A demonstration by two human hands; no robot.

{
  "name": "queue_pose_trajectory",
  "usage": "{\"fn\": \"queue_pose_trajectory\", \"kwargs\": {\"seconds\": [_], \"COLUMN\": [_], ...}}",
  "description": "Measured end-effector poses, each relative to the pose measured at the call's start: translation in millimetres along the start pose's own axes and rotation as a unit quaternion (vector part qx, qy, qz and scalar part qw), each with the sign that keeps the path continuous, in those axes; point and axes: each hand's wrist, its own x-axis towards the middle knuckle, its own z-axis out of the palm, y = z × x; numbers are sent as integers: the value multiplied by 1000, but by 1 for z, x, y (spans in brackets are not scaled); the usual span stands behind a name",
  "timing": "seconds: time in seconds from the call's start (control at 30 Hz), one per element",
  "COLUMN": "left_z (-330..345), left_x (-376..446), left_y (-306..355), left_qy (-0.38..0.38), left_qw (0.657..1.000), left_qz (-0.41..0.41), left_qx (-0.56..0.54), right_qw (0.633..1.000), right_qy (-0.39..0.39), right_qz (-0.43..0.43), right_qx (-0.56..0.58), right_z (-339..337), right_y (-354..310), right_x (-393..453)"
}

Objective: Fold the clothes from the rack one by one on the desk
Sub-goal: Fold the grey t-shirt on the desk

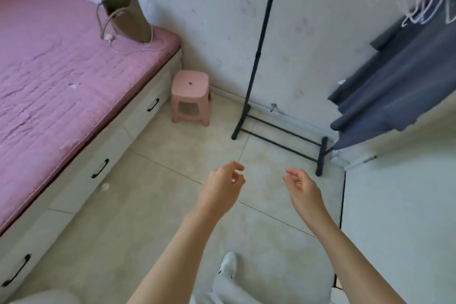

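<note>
— On the rack (261, 61), at my right, dark grey clothes (392, 76) hang on hangers; nothing is taken.
— And your hands?
— My left hand (222, 190) and right hand (302, 189) hold nothing, fingers loose. The desk I cannot see.

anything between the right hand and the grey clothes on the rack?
In the head view, only bare floor tile and the rack's black base bar lie between the right hand and the grey clothes.
</note>
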Motion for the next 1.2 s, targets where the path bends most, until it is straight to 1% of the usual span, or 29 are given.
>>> {"fn": "queue_pose_trajectory", "kwargs": {"seconds": [0.07, 0.1, 0.23, 0.4, 0.47, 0.63, 0.77, 0.9, 1.0, 1.2], "left_z": [36, 40, 84, 119, 129, 147, 163, 184, 202, 236], "left_x": [24, 26, 61, 101, 118, 161, 209, 244, 262, 282], "left_y": [42, 47, 111, 178, 205, 271, 332, 391, 433, 509], "left_qy": [-34, -42, -89, -119, -127, -144, -163, -182, -189, -208], "left_qw": [999, 998, 990, 978, 972, 962, 953, 934, 923, 908], "left_qz": [27, 29, 80, 137, 159, 208, 243, 292, 324, 359], "left_qx": [23, 33, 72, 107, 117, 98, 82, 92, 86, 54], "right_qw": [999, 999, 992, 981, 977, 968, 954, 939, 934, 922], "right_qy": [36, 42, 111, 183, 200, 236, 282, 323, 336, 368], "right_qz": [9, 10, 27, 24, 22, 7, -14, -24, -35, -64], "right_qx": [14, 15, 44, 64, 72, 85, 104, 111, 113, 104], "right_z": [-46, -53, -125, -193, -217, -274, -333, -388, -426, -494], "right_y": [18, 21, 34, 32, 25, 3, -22, -43, -56, -76], "right_x": [18, 22, 56, 100, 119, 167, 217, 258, 283, 321]}}
